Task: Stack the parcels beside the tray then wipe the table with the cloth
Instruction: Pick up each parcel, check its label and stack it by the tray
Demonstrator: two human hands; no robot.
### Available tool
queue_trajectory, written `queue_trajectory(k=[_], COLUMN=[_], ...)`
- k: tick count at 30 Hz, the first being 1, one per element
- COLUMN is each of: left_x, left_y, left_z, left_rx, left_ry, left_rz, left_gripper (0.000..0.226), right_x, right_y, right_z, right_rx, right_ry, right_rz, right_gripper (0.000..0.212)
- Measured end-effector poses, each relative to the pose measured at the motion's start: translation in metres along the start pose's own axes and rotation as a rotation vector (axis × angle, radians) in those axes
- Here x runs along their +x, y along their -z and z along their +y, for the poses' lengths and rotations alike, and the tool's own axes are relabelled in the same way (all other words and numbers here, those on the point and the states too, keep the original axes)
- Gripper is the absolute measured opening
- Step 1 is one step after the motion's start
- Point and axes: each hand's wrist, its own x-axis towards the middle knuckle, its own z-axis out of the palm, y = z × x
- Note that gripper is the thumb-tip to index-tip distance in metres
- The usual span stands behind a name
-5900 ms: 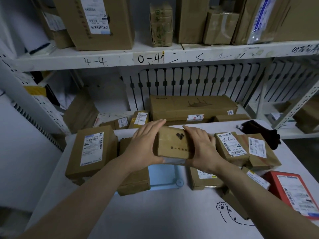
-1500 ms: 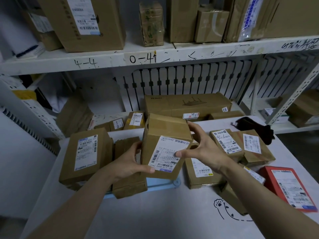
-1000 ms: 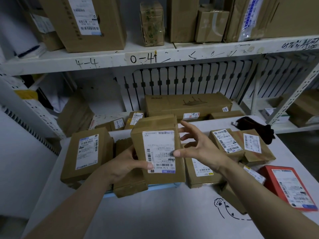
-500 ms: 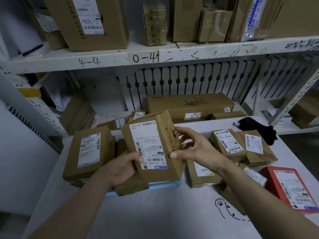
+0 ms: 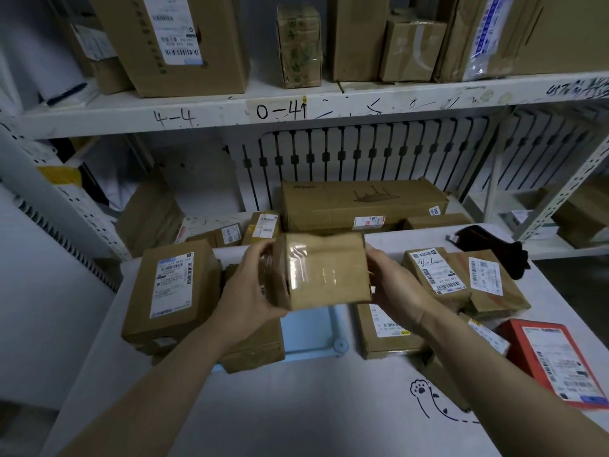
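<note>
A taped brown cardboard parcel [image 5: 321, 270] hangs in the air above the light blue tray [image 5: 309, 334]. My left hand [image 5: 250, 291] grips its left end and my right hand [image 5: 392, 285] grips its right end. A tall labelled parcel [image 5: 171, 288] stands left of the tray, with a flatter one [image 5: 253, 347] lying over the tray's left part. Right of the tray lie a labelled parcel [image 5: 385, 331], two more labelled parcels [image 5: 435, 275] [image 5: 491, 285] and a red parcel [image 5: 557, 357]. A dark cloth [image 5: 494, 249] lies at the table's far right.
The white table [image 5: 296, 407] has a paw drawing near its front right. Behind it a low shelf holds a long carton [image 5: 359, 206] and small boxes [image 5: 260, 225]. An upper shelf [image 5: 296, 107] carries several large cartons. Metal racking stands at left and right.
Both hands have turned the parcel over: its label side, facing me half a second ago, is now hidden and a taped plain face shows. It sits level and a little higher.
</note>
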Motion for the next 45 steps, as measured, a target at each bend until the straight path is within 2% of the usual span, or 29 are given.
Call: queue_trajectory(k=[5, 7, 10, 14, 18, 24, 27, 29, 31, 34, 37, 39, 40, 42, 45], left_x=[0.004, 0.006, 0.006, 0.005, 0.004, 0.004, 0.004, 0.002, 0.000, -0.003, -0.004, -0.006, -0.006, -0.007, -0.006], left_y=[0.003, 0.004, 0.004, 0.004, 0.001, 0.000, 0.002, 0.005, 0.006, 0.005, 0.004, 0.003, 0.002, 0.001, -0.001], left_z=[0.005, 0.003, 0.003, -0.001, -0.004, -0.004, -0.003, 0.001, 0.004, 0.015, 0.025, 0.026, 0.025, 0.018, 0.003], left_rx=[0.364, 0.480, 0.575, 0.672, 0.682, 0.707, 0.724, 0.697, 0.599, 0.296, -0.016, -0.241, -0.326, -0.454, -0.498], left_ry=[-0.418, -0.544, -0.654, -0.709, -0.717, -0.719, -0.700, -0.678, -0.601, -0.248, 0.110, 0.328, 0.413, 0.511, 0.620], left_rz=[0.205, 0.242, 0.294, 0.341, 0.383, 0.397, 0.362, 0.285, 0.193, 0.055, -0.047, -0.108, -0.132, -0.178, -0.193], left_gripper=[0.091, 0.086, 0.080, 0.084, 0.076, 0.073, 0.083, 0.095, 0.107, 0.112, 0.085, 0.055, 0.047, 0.054, 0.076], right_x=[-0.006, -0.008, -0.010, -0.005, -0.002, -0.001, -0.003, -0.004, -0.006, -0.003, 0.000, 0.003, 0.004, 0.006, 0.014], right_y=[-0.001, -0.001, -0.001, 0.003, 0.006, 0.007, 0.006, 0.007, 0.008, 0.010, 0.006, 0.002, 0.000, -0.005, -0.009], right_z=[-0.004, -0.007, -0.007, -0.001, 0.001, 0.003, 0.001, 0.001, -0.001, 0.003, 0.012, 0.020, 0.023, 0.028, 0.040], right_rx=[0.144, 0.204, 0.228, 0.222, 0.218, 0.207, 0.211, 0.220, 0.239, 0.192, 0.130, 0.054, 0.024, -0.003, 0.013], right_ry=[-0.137, -0.133, -0.082, 0.014, 0.120, 0.128, 0.098, 0.079, 0.043, 0.054, 0.045, 0.047, 0.049, 0.031, -0.048], right_rz=[-0.131, -0.154, -0.158, -0.134, -0.121, -0.113, -0.110, -0.097, -0.085, -0.071, -0.072, -0.105, -0.123, -0.150, -0.196], right_gripper=[0.059, 0.056, 0.040, 0.048, 0.048, 0.051, 0.051, 0.043, 0.047, 0.059, 0.073, 0.073, 0.070, 0.066, 0.077])
